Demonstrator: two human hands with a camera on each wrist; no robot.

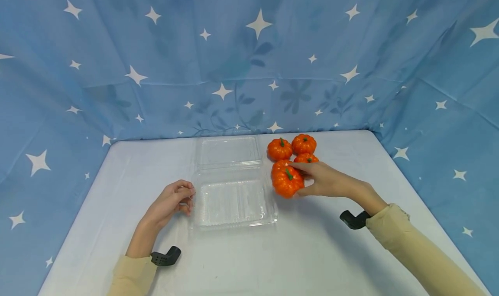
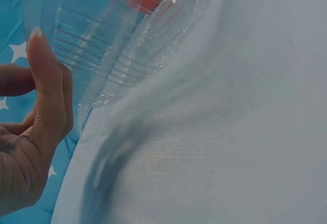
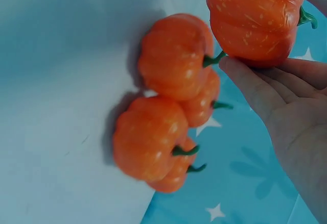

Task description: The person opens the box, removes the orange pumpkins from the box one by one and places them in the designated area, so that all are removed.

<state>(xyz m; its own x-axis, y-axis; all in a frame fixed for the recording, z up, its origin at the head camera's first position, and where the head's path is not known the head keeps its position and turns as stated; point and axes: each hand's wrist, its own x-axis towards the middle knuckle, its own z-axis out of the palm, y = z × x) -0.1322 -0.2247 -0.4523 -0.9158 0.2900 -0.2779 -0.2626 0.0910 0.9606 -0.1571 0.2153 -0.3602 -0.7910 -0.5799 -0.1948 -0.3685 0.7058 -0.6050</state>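
Note:
My right hand (image 1: 321,180) holds a small orange pumpkin (image 1: 287,182) with a green stem, thumb and fingers on opposite sides. In the right wrist view this pumpkin (image 3: 253,22) is raised off the white table, apart from the other pumpkins (image 3: 150,137). A clear plastic clamshell container (image 1: 234,223) lies unfolded to the left, its lid (image 1: 229,151) at the back. By the container's left edge is my left hand (image 1: 171,203), fingers loosely bent with nothing visible in them. Whether its fingertips touch the plastic wall (image 2: 92,55), I cannot tell.
Several more orange pumpkins (image 1: 304,144) cluster at the back right of the white table (image 1: 249,261), close to the container. A blue curtain (image 1: 241,62) with white stars hangs behind the table and along both sides.

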